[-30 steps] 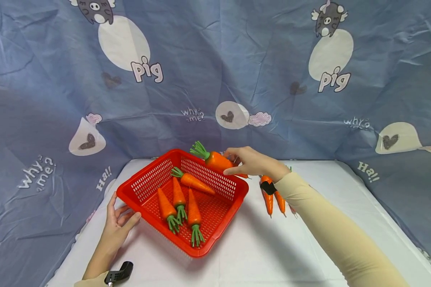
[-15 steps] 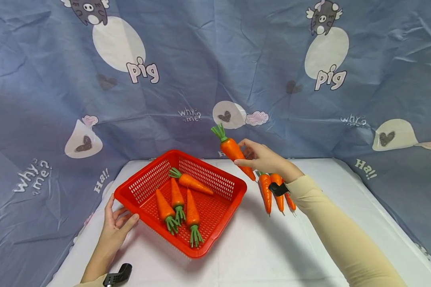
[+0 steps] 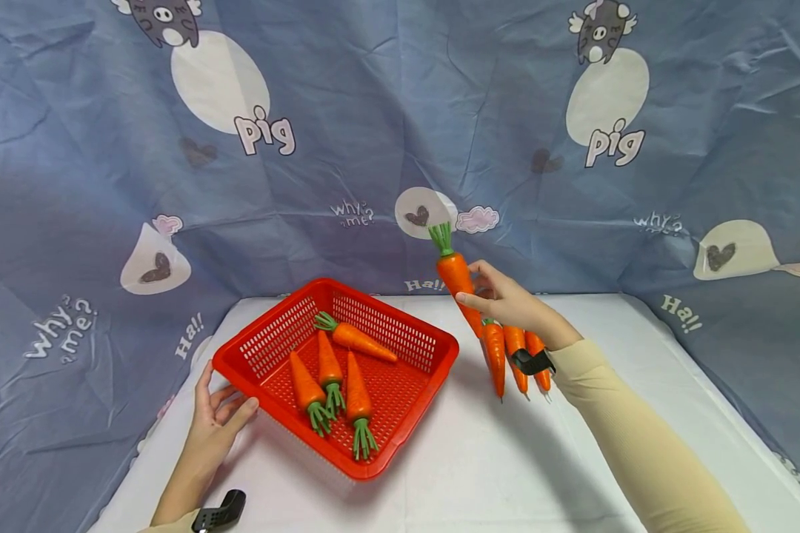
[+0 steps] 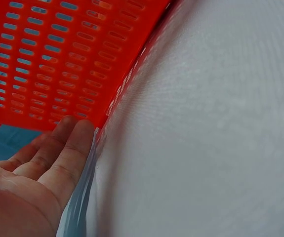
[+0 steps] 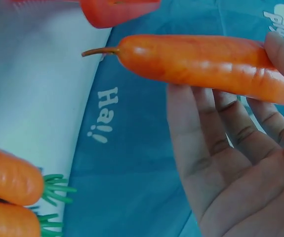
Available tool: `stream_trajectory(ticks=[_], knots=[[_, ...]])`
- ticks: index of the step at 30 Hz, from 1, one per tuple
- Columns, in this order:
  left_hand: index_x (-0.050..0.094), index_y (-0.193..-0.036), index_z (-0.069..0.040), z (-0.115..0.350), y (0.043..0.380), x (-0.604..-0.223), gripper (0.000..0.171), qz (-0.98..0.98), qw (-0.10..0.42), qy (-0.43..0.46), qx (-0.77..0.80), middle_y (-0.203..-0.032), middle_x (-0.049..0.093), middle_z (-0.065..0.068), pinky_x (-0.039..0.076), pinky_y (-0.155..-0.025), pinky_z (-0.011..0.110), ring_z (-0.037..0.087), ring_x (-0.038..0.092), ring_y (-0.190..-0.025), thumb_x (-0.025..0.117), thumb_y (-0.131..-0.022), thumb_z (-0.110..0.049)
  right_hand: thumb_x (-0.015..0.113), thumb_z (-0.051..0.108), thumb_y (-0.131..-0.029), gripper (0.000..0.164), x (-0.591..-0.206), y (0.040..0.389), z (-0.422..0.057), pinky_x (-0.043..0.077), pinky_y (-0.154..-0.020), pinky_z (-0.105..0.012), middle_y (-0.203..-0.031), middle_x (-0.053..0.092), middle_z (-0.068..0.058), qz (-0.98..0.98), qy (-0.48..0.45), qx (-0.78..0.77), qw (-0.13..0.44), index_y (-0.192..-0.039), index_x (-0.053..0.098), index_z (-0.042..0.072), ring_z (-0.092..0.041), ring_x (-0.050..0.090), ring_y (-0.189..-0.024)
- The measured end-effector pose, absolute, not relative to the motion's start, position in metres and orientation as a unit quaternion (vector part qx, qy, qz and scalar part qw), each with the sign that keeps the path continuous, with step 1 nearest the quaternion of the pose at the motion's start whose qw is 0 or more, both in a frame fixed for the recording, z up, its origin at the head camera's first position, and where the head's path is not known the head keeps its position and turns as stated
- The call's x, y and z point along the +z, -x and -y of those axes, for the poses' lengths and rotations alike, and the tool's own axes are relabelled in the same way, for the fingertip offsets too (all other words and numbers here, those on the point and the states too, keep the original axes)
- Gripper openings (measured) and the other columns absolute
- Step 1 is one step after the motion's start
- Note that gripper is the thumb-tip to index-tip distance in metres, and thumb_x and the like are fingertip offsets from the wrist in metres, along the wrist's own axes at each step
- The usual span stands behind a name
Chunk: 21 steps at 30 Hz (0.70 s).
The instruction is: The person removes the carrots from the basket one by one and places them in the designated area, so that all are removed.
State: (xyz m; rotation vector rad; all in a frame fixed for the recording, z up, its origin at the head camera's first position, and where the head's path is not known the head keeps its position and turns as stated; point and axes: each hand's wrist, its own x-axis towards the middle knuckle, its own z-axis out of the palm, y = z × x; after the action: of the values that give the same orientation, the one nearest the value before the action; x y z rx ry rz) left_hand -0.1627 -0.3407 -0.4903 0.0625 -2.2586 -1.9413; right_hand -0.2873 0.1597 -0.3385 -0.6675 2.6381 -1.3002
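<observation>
My right hand pinches an orange carrot between thumb and fingers, to the right of the red basket. Its green leafy end points up and its tip slants down toward the carrots on the table. In the right wrist view the held carrot lies across the fingertips, thumb on the opposite side. My left hand is at the basket's left corner, its thumb at the near rim. Extended fingers touch the perforated basket wall in the left wrist view. Several carrots lie inside the basket.
Three more carrots lie side by side on the white-covered table, partly behind the right hand and wrist strap. A blue printed cloth hangs behind and at both sides of the table.
My right hand has drawn the carrot from above the basket's far right rim rightward, over the table carrots, turning it more upright. The left hand has stayed at the basket corner.
</observation>
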Motion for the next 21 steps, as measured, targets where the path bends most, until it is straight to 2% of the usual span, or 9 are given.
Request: stream_trajectory(ticks=[4,9,11,14,21], knots=[[-0.009,-0.172,-0.031,0.340,0.162,-0.490,0.110,0.755,0.082,-0.019,-0.651,-0.142,0.041,0.005,0.058,-0.083,0.010,-0.013,0.062,-0.106,0.071,-0.102,-0.007,0.067,0.035,-0.107,0.054,-0.342,0.285,-0.170,0.059,-0.078,-0.036,-0.124,0.064,-0.020,-0.874,0.206,-0.434,0.066,-0.146,0.039,0.010,-0.032,0.065,-0.092],[-0.011,-0.172,-0.029,0.339,0.161,-0.488,0.109,0.760,0.084,-0.018,-0.644,-0.151,0.039,0.016,0.057,-0.083,0.008,-0.015,0.061,-0.105,0.070,-0.102,-0.008,0.067,0.033,-0.107,0.055,-0.350,0.282,-0.182,0.060,-0.082,-0.039,-0.121,0.064,-0.020,-0.869,0.191,-0.451,0.069,-0.148,0.038,0.009,-0.034,0.064,-0.087],[-0.012,-0.172,-0.029,0.339,0.161,-0.488,0.110,0.763,0.083,-0.021,-0.641,-0.155,0.035,0.023,0.056,-0.082,0.007,-0.016,0.060,-0.104,0.070,-0.102,-0.009,0.067,0.033,-0.107,0.056,-0.355,0.281,-0.187,0.061,-0.084,-0.038,-0.122,0.064,-0.021,-0.866,0.182,-0.461,0.067,-0.148,0.038,0.007,-0.030,0.065,-0.088],[-0.013,-0.172,-0.029,0.339,0.162,-0.489,0.110,0.763,0.081,-0.024,-0.640,-0.155,0.035,0.024,0.057,-0.082,0.008,-0.016,0.060,-0.104,0.070,-0.103,-0.010,0.067,0.031,-0.108,0.053,-0.360,0.280,-0.194,0.063,-0.088,-0.040,-0.123,0.062,-0.022,-0.858,0.169,-0.481,0.067,-0.146,0.039,0.006,-0.029,0.067,-0.093],[-0.011,-0.172,-0.032,0.341,0.162,-0.491,0.109,0.756,0.084,-0.015,-0.649,-0.135,0.046,-0.004,0.059,-0.083,0.011,-0.014,0.062,-0.106,0.070,-0.103,-0.008,0.066,0.032,-0.108,0.053,-0.373,0.279,-0.213,0.064,-0.094,-0.048,-0.124,0.057,-0.021,-0.856,0.136,-0.495,0.068,-0.144,0.039,0.003,-0.027,0.068,-0.097]])
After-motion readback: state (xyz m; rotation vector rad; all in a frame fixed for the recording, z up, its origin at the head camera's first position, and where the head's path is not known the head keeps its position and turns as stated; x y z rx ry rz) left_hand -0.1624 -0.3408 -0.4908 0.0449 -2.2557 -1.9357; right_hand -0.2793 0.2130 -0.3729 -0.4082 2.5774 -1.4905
